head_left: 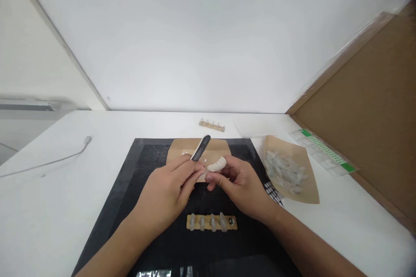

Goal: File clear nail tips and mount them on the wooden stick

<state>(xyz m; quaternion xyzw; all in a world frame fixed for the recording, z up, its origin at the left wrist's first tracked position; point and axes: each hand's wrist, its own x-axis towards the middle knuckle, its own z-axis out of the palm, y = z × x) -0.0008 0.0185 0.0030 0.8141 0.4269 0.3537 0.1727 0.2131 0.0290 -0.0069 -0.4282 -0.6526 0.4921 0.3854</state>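
My left hand [170, 186] is closed around a nail file [200, 148], dark on its face with a pale edge, which points up and away from me. Its fingertips meet those of my right hand [245, 184]. A cream finger cot [217, 165] covers my right index finger. Thumb and finger of the right hand pinch a small translucent piece [205, 173] that looks like a clear false nail, mostly hidden by the fingers. Below the hands lies a wooden strip [196, 222] bearing several clear false nails [213, 222]; a metal stud shows at its right end.
Brown paper [177, 149] lies under the hands on a black mat [125, 190]. At right, another brown paper [308, 190] carries a heap of clear nail tips [286, 171], beside a green-labelled plastic case [328, 151]. A second strip [212, 126] sits behind; a cable [61, 159] runs left.
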